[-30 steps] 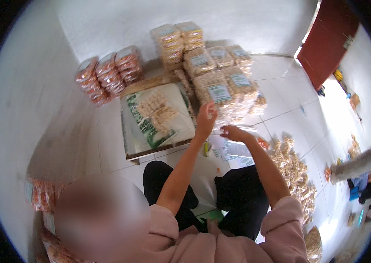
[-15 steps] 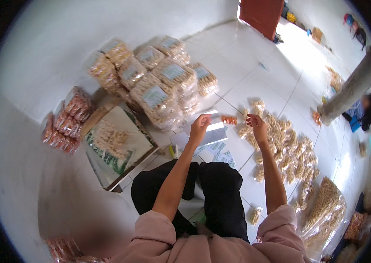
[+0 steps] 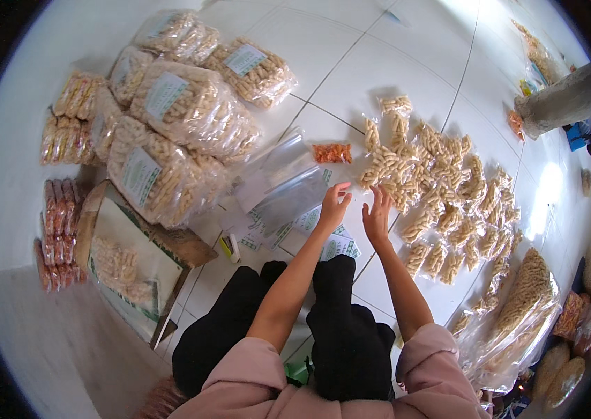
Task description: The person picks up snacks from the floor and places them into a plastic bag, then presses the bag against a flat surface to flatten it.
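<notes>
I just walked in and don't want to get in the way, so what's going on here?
One person is reaching over the floor, with both hands seemingly empty. The left hand is near the clear plastic bags, which lie flat over some printed slips. The right hand is at the near edge of a spread of small packets; I can't tell if it touches any. Large filled packs are piled to the left.

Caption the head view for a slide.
Bare left hand and bare right hand hover near clear plastic packets of beige sticks on white floor tiles.
</notes>
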The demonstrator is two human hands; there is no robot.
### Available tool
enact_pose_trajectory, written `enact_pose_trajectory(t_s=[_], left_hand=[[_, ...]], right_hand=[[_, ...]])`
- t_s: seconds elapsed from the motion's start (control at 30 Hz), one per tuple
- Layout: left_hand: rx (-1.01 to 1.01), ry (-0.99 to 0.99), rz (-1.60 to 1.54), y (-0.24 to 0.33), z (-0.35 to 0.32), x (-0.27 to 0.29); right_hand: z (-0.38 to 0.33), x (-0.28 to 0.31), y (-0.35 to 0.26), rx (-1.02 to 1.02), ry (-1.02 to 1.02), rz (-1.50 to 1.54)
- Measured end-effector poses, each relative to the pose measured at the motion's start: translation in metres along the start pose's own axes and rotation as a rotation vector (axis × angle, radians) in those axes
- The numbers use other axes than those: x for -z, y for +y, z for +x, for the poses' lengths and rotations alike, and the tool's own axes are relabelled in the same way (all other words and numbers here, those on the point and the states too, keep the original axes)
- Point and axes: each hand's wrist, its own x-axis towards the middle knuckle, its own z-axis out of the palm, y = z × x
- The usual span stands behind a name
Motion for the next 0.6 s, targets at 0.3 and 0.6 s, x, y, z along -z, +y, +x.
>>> enact_pose_trajectory(t_s=[0.3,0.6], left_hand=[[0.138,-0.051,-0.454,-0.016,0.027,-0.028],[0.472,0.121,-0.819,-0.011,0.023,-0.024]], right_hand=[[0.028,-0.024,0.003,0.182,-0.001,-0.285],[0.021,-0.021,-0.008,0.091,0.049,-0.026]])
